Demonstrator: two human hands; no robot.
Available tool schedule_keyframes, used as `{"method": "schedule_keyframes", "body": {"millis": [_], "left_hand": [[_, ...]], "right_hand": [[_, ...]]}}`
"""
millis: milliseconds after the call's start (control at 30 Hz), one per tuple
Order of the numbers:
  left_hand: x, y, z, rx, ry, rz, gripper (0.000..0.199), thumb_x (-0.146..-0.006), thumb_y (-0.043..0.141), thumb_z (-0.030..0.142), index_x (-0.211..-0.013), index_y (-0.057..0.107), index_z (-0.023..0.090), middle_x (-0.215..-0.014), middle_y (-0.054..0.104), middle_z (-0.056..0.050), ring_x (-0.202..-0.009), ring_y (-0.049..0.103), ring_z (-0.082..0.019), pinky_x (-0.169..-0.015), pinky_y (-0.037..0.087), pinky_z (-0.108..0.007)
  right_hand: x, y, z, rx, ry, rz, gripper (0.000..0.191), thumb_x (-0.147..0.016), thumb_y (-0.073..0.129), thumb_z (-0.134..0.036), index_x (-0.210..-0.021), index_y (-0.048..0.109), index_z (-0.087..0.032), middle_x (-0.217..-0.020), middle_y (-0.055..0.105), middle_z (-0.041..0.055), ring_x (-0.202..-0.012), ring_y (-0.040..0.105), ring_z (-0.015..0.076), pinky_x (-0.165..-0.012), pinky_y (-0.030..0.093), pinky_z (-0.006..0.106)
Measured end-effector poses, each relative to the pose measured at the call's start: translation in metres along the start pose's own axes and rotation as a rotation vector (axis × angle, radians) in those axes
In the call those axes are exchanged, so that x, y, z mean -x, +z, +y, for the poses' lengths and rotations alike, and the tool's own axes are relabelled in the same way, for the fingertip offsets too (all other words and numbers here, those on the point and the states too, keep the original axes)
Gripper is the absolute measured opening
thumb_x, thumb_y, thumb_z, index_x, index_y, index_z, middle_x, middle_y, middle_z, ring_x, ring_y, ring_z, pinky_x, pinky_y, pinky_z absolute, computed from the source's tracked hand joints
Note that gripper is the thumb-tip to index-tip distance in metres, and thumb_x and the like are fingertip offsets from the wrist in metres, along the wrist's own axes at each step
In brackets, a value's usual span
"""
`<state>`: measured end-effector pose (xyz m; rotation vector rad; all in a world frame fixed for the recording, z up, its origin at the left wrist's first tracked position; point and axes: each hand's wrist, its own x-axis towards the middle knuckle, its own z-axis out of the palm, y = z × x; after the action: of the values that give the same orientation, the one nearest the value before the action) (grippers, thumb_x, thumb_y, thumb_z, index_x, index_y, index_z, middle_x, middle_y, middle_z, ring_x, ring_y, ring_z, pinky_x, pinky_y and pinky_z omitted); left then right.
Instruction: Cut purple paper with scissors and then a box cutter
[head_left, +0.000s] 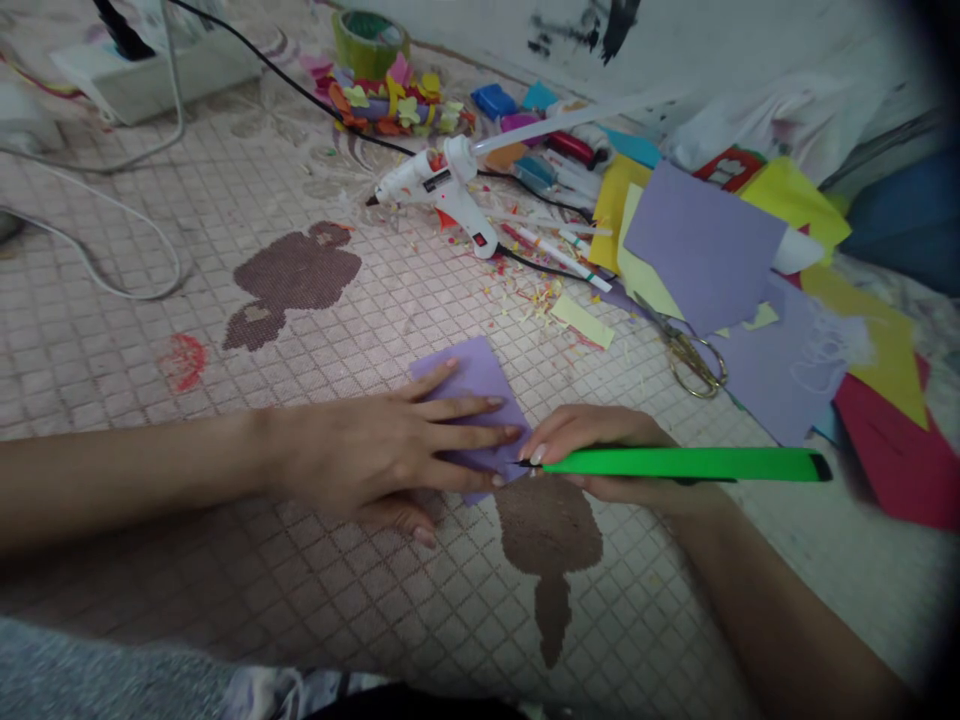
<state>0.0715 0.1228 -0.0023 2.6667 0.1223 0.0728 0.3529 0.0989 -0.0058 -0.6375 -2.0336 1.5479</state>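
A small piece of purple paper [478,372] lies on the patterned cloth in front of me. My left hand [375,440] is spread flat, its fingers stretched across the paper and its thumb resting on the cloth. From the right, my right hand [615,440] grips a bright green pen [697,463] between thumb and fingers. The dark tip of the pen touches or nearly touches the paper's right edge, close to my left fingertips. Whether there is a mark under the tip I cannot tell.
Beyond my hands lies a white glue gun [457,195] with a glue stick in it. Gold-handled scissors [690,355] rest near purple paper sheets [705,240]. A green tape roll [371,45], paper flowers [409,110] and a power strip [157,75] sit at the back.
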Motion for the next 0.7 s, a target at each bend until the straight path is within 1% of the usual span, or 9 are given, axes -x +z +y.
{"method": "schedule_keyframes", "body": {"millis": [67,233,433,600,700], "left_hand": [[0.000,-0.001,-0.001,0.015,0.006,0.013,0.055,-0.086,0.055,0.042,-0.137,0.043,0.025,-0.150,0.031,-0.007,-0.142,0.015,-0.029,-0.113,-0.011,-0.054],[0.000,-0.002,-0.001,0.021,0.006,0.006,0.054,-0.086,0.055,0.041,-0.137,0.044,0.024,-0.150,0.031,-0.007,-0.142,0.015,-0.029,-0.113,-0.011,-0.053],[0.000,-0.003,-0.001,0.029,0.023,0.031,0.054,-0.086,0.055,0.043,-0.135,0.047,0.021,-0.150,0.029,-0.009,-0.142,0.016,-0.029,-0.114,-0.011,-0.051],[0.000,-0.003,-0.002,0.039,0.018,0.021,0.054,-0.085,0.056,0.041,-0.134,0.047,0.020,-0.150,0.030,-0.009,-0.142,0.015,-0.029,-0.113,-0.012,-0.051],[0.001,-0.002,-0.002,0.039,0.014,0.012,0.055,-0.085,0.056,0.041,-0.136,0.046,0.021,-0.151,0.028,-0.008,-0.143,0.013,-0.028,-0.113,-0.013,-0.050]], "right_hand": [[-0.002,-0.001,0.002,-0.008,-0.007,-0.026,0.026,-0.086,0.060,-0.026,-0.108,0.065,-0.014,-0.105,0.067,0.0117,-0.101,0.061,0.0220,-0.086,0.049,0.037],[-0.009,-0.005,0.007,-0.011,-0.018,-0.087,0.024,-0.086,0.061,-0.020,-0.108,0.065,-0.013,-0.106,0.067,0.0115,-0.100,0.061,0.0208,-0.087,0.048,0.037],[-0.013,-0.008,0.010,-0.023,-0.082,-0.155,0.027,-0.090,0.057,-0.025,-0.113,0.063,-0.013,-0.108,0.065,0.0122,-0.101,0.061,0.0191,-0.086,0.048,0.035],[-0.014,-0.010,0.009,-0.018,-0.059,-0.173,0.026,-0.089,0.058,-0.025,-0.112,0.063,-0.014,-0.108,0.065,0.0119,-0.101,0.061,0.0191,-0.086,0.048,0.034],[-0.013,-0.010,0.009,-0.019,-0.049,-0.179,0.027,-0.090,0.056,-0.026,-0.112,0.063,-0.014,-0.106,0.065,0.0117,-0.100,0.060,0.0192,-0.086,0.048,0.035]]}}
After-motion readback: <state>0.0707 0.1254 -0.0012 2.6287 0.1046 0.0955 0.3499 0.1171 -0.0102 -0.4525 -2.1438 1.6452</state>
